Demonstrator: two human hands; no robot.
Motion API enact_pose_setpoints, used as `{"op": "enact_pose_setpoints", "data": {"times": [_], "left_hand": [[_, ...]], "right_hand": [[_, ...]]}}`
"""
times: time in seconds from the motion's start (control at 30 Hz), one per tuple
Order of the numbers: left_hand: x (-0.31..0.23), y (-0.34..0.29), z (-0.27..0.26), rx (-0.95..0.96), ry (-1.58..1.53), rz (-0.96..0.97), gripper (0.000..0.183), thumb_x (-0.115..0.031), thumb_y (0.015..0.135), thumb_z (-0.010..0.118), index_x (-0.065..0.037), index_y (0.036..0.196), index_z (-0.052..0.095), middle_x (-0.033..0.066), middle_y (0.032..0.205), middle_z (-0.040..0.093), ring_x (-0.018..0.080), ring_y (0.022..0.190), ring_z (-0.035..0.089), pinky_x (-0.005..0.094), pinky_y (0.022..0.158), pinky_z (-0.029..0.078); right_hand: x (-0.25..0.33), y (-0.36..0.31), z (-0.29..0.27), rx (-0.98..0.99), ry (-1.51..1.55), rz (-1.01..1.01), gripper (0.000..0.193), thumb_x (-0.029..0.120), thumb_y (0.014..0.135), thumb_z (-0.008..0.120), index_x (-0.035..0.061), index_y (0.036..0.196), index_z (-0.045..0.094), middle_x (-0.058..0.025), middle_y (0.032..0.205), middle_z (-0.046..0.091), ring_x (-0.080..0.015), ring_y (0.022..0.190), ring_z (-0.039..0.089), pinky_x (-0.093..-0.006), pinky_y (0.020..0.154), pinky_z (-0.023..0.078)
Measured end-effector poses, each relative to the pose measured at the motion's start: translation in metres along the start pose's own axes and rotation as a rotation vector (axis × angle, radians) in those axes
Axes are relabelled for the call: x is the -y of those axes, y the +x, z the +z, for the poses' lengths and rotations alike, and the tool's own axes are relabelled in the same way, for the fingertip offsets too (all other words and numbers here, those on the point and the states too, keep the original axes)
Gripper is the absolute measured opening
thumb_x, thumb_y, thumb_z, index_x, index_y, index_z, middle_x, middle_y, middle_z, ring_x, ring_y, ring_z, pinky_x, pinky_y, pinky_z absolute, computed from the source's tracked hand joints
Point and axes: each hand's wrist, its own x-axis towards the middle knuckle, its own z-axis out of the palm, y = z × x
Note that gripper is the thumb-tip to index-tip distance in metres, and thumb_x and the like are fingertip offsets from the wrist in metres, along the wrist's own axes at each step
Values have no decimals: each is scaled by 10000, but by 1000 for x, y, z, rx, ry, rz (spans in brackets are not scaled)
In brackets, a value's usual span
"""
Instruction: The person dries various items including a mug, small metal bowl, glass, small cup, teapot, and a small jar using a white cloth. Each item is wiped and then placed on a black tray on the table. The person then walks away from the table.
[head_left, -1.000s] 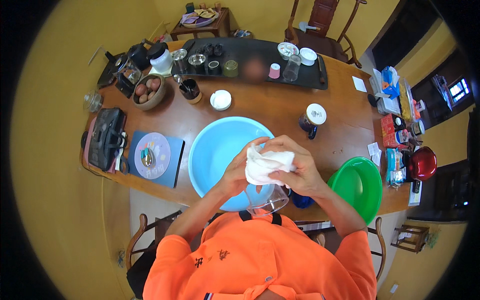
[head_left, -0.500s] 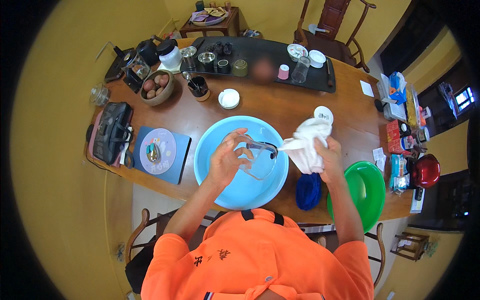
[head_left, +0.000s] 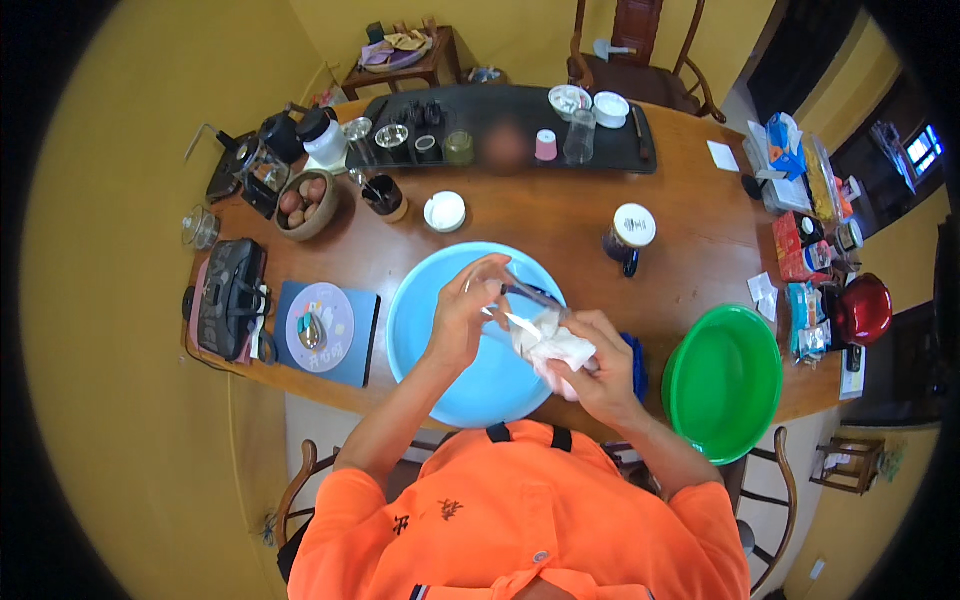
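Note:
Over the light blue basin (head_left: 412, 335), my left hand (head_left: 462, 318) grips a clear glass vessel (head_left: 528, 292), tilted with its mouth toward the right. My right hand (head_left: 603, 375) is closed around a crumpled white cloth (head_left: 550, 350). That cloth meets the glass at its mouth; how far it reaches inside I cannot tell. Behind my right hand a dark blue cloth (head_left: 639, 365) partly shows on the table. A green basin (head_left: 725, 385) stands to the right of it.
A dark mug with a white lid (head_left: 634, 226) and a white round dish (head_left: 445, 211) stand beyond the basin. Cups line a black tea tray (head_left: 620, 155) at the back. At left are a bowl of round brown things (head_left: 307, 203), a blue board (head_left: 355, 355) and a black bag (head_left: 230, 300).
My right hand has brought the white cloth left and down to the glass. The lidded mug, formerly half behind the cloth, now shows fully. The view has shifted slightly.

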Motion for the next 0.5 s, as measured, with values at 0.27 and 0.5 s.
{"op": "enact_pose_setpoints", "data": {"times": [0.27,0.5], "left_hand": [[-19,-8,4,42,642,441,825,-134,659,776,-67,1388,395,67,1082,569,112,777,508,231,662,450],[-20,-4,41,216,1306,445,1091,-201,600,800,-47,1476,168,119,1125,576,270,922,574,381,772,494]], "right_hand": [[-26,-18,-30,-274,757,516,320,88,873,607,-73,1148,567,-144,1057,654,-197,892,655,-298,778,526],[8,5,-19,-298,182,-81,350,-4,755,646,-5,1100,587,-119,1070,585,-204,921,604,-318,793,488]]}}
